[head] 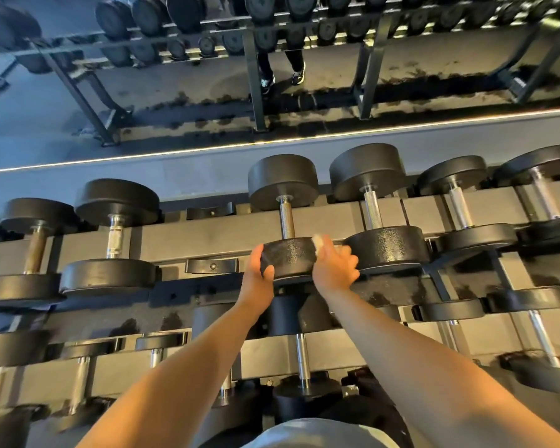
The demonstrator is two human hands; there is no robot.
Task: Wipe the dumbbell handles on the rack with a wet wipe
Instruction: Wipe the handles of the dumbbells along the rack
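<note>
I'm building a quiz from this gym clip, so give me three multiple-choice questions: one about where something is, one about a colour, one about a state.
1. Where is the wet wipe?
A. in the right hand
B. on the floor
C. draped over a handle

2. What colour are the dumbbell heads?
A. red
B. black
C. yellow

3. What is the left hand doing?
A. hanging idle
B. gripping the near head of the dumbbell
C. holding a bottle

Key: 1 A, white wipe shows at the right hand fingertips; 2 B, every head is black; 3 B, fingers curl round its edge.

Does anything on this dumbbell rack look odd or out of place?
Yes: the far-left dumbbell's handle looks brown and dull, perhaps rusty, while its neighbours' are bright chrome. Two saddles between dumbbells sit empty.
</note>
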